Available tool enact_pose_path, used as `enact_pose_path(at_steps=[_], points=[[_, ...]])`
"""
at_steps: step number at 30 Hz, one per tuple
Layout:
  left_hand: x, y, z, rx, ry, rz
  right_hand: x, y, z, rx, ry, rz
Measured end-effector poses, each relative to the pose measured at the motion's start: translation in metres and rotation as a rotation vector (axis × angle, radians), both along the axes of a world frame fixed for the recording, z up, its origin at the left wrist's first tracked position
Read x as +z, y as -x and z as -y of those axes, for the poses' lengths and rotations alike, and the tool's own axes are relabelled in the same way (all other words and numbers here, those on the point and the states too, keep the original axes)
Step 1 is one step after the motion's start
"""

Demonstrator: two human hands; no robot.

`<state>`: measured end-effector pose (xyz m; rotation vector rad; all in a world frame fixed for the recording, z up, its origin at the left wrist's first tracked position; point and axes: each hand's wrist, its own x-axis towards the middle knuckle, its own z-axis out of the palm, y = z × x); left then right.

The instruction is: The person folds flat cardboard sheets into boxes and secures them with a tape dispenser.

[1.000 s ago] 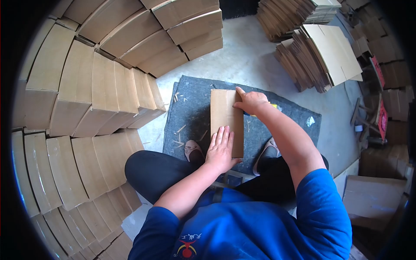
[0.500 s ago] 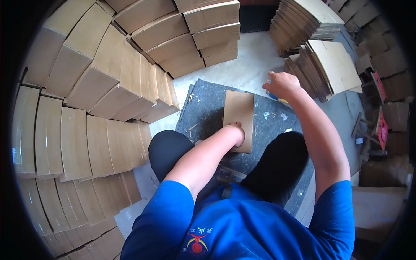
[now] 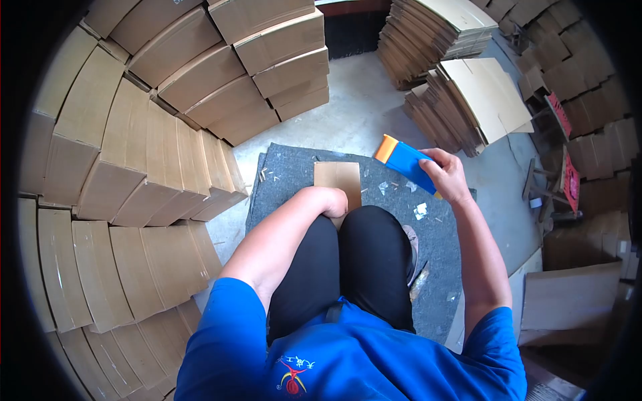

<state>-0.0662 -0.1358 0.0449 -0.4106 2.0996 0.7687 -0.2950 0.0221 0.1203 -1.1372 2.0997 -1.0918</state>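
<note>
A small brown cardboard box (image 3: 340,176) stands on the dark mat, close in front of my knees, its near part hidden by my left hand and legs. My left hand (image 3: 332,200) is closed against the box, its fingers curled and mostly out of sight. Up to the right, my right hand (image 3: 447,175) grips a flat blue piece with an orange end (image 3: 408,165), thumb on its near face. The orange end points to the upper left, apart from the box; its exact kind I cannot make out.
Stacked cartons (image 3: 134,160) wall the left side and the back. Two piles of flattened cardboard (image 3: 481,100) stand at the upper right. White scraps (image 3: 420,211) litter the grey mat (image 3: 435,254). Pink-red pieces (image 3: 570,180) are at the far right.
My right hand has come nearer and now shows the blue-and-orange piece raised in it. My knees have closed together, and my left hand stays at the box.
</note>
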Motion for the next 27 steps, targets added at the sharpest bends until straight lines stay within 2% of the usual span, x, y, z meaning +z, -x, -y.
enact_pose_path(at_steps=[1,3,5,7,10,14,19,25,27], points=[[-0.006,-0.001,0.005,0.011,-0.013,-0.010,0.000,-0.001,-0.003,-0.039,0.068,0.114],[-0.019,-0.003,0.013,0.659,-0.173,-0.234,-0.017,0.006,-0.007,-0.035,0.135,0.228],[0.005,0.002,0.016,1.293,-0.658,-0.509,-0.020,0.004,-0.005,0.013,0.159,0.274],[0.011,0.003,0.026,1.332,-1.037,-0.633,-0.015,-0.002,0.002,0.109,0.166,0.231],[0.017,0.006,0.027,1.290,-1.148,-0.604,-0.017,-0.009,0.013,0.166,0.134,0.222],[0.018,-0.010,0.033,1.289,-1.098,-0.665,-0.023,-0.015,0.022,0.182,0.118,0.193],[-0.001,-0.026,0.049,1.321,-1.385,-0.614,-0.031,-0.024,0.039,0.216,0.132,0.250],[-0.032,-0.045,0.053,1.483,-1.176,-0.632,-0.018,-0.053,0.074,0.229,-0.105,0.237],[-0.039,-0.046,0.051,1.514,-1.137,-0.625,-0.014,-0.061,0.085,0.288,-0.225,0.101]])
